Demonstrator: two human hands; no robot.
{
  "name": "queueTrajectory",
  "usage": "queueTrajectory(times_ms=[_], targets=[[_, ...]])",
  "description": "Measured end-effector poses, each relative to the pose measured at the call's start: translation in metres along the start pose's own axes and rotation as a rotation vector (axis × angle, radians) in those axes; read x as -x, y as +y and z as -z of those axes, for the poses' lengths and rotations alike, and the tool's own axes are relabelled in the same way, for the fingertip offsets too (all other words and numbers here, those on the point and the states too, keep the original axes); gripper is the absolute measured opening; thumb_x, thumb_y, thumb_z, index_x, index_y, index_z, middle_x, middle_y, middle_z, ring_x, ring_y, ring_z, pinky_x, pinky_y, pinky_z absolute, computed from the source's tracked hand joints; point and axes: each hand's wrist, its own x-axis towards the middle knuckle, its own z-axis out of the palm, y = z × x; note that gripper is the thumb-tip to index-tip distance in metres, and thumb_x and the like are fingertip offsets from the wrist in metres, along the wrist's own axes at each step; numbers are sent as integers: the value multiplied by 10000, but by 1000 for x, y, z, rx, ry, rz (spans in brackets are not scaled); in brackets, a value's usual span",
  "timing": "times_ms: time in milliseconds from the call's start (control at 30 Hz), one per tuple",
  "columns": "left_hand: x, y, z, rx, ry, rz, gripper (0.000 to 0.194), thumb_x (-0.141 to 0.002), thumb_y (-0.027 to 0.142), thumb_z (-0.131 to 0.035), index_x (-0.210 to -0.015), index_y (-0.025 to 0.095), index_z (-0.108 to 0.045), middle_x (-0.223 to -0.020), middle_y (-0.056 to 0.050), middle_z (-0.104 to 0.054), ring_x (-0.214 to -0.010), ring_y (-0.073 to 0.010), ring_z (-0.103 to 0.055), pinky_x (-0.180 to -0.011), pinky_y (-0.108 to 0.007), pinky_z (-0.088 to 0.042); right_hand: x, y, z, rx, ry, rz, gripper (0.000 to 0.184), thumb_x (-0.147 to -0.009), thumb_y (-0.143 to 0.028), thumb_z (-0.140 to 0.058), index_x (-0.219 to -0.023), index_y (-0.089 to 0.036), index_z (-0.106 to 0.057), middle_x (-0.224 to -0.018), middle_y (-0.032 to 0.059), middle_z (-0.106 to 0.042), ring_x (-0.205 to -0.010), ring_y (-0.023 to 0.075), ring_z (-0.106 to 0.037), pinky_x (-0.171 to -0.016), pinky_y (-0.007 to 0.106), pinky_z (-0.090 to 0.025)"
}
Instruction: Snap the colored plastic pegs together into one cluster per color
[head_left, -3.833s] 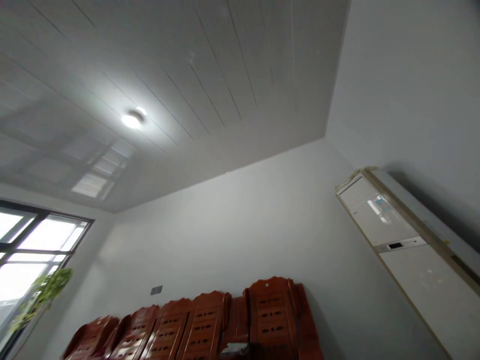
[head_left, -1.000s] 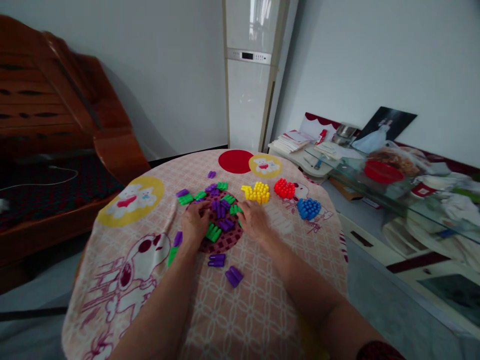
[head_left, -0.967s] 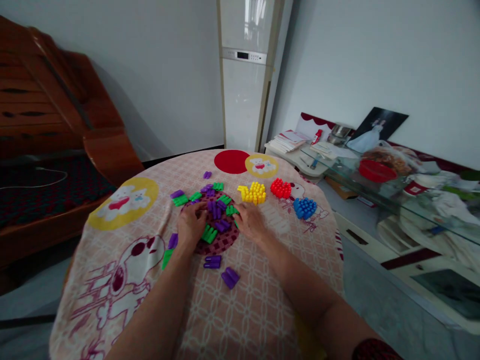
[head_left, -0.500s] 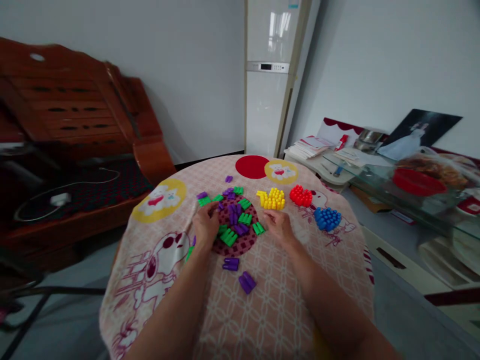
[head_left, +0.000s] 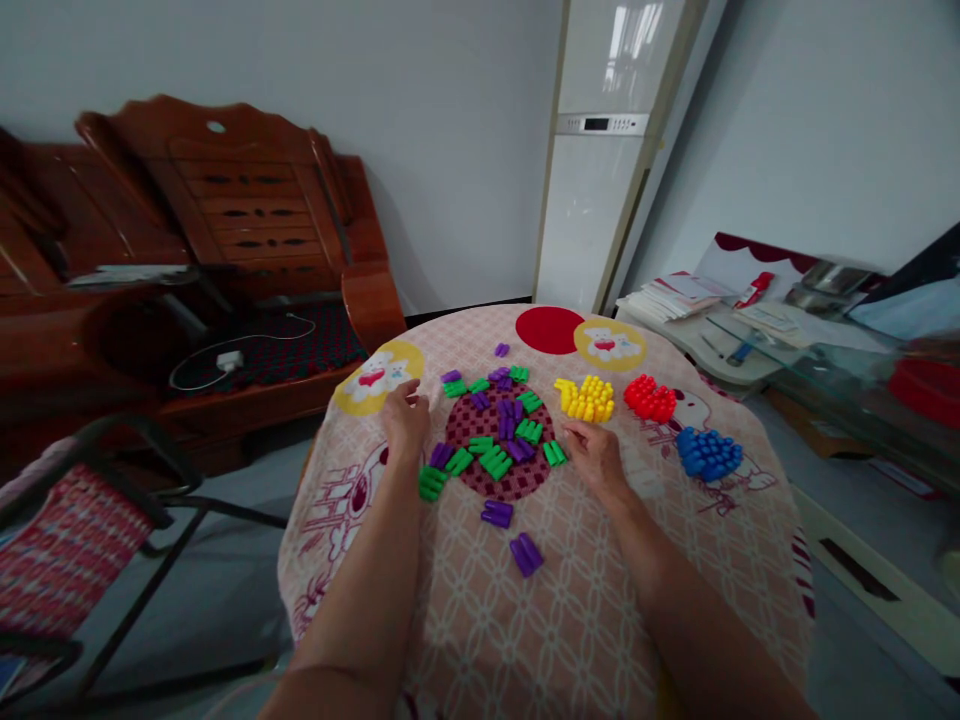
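Observation:
My left hand (head_left: 407, 420) is over the left side of the tablecloth, fingers partly spread, nothing visible in them. It is beside scattered green and purple plastic pieces, each like joined short tubes. A green piece (head_left: 432, 484) lies near its wrist, with a purple piece (head_left: 441, 454) just above. My right hand (head_left: 596, 460) rests with fingers curled together; whether they pinch anything is hidden. Just beyond it stands a cluster of yellow pieces (head_left: 589, 399), and left of it lies a green piece (head_left: 555, 453). Two purple pieces (head_left: 526, 554) (head_left: 496, 514) lie nearest to me.
Red pieces (head_left: 650, 398) and blue pieces (head_left: 709, 453) are grouped on the right of the round table. A wooden bench (head_left: 255, 200) stands behind left, a woven chair (head_left: 75, 540) at left. A glass-topped stand (head_left: 810, 365) with papers (head_left: 679, 300) is at right.
The view has swung left. My left hand has drawn away leftward from the pieces, uncovering several of them. My right hand stays near the yellow cluster, its fingers more curled.

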Motion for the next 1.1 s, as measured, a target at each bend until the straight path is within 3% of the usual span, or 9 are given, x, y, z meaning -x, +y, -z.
queueTrajectory(times_ms=[200,367,500,667,767,867,1000,1100], targets=[[-5,-9,14,-317,-271,-48,352,-816,320,-564,-1072,143,-729,-912,-117,-761,-868,-255,-704,-789,-325,-521,0,-4,1,5,-14,-24,238,-847,-223,-526,-849,-181,-761,-822,67,-753,-762,188,-665,-751,264,-495],[14,13,-4,-394,-479,-241,415,-836,377,-561,-1175,178,-692,-931,-87,-760,-877,-243,-694,-784,-304,-503,1,-21,2,9,-148,-30,180,-851,-201,-577,-854,-195,-757,-843,50,-748,-750,162,-652,-711,237,-470],[31,30,-22,-272,-593,-425,422,-807,408,-587,-1129,168,-716,-1010,-100,-749,-897,-261,-680,-797,-334,-513,2,-31,0,45,-224,21,141,-852,-202,-614,-884,-211,-751,-882,42,-745,-796,153,-647,-749,233,-454],[37,31,-30,37,-784,-387,479,-769,450,-616,-1138,159,-710,-953,-74,-759,-821,-238,-679,-770,-347,-539,4,-33,0,92,-228,-1,164,-880,-217,-589,-836,-202,-746,-804,23,-730,-708,133,-617,-671,223,-411],[37,27,-31,201,-909,-365,543,-683,455,-698,-1137,157,-706,-1013,-77,-758,-878,-257,-689,-811,-377,-554,4,-31,0,78,-211,-15,175,-880,-220,-581,-821,-200,-745,-756,15,-720,-686,133,-614,-642,220,-399],[36,24,-31,312,-896,-299,517,-653,390,-708,-1101,133,-713,-1042,-101,-753,-928,-274,-696,-853,-403,-557,4,-27,0,49,-154,-50,190,-882,-223,-567,-831,-199,-748,-749,14,-722,-668,133,-615,-638,220,-404],[34,20,-30,323,-708,-253,448,-671,302,-665,-1082,132,-721,-991,-96,-759,-916,-265,-703,-860,-406,-560,4,-21,1,25,-87,-74,197,-862,-202,-558,-796,-182,-742,-716,21,-711,-650,145,-614,-627,230,-414],[35,19,-33,347,-656,-244,413,-670,262,-663,-1059,139,-728,-1004,-92,-758,-914,-255,-706,-854,-393,-566,5,-22,2,-7,-81,-24,180,-860,-201,-561,-831,-178,-737,-757,35,-718,-682,156,-630,-646,239,-441]])
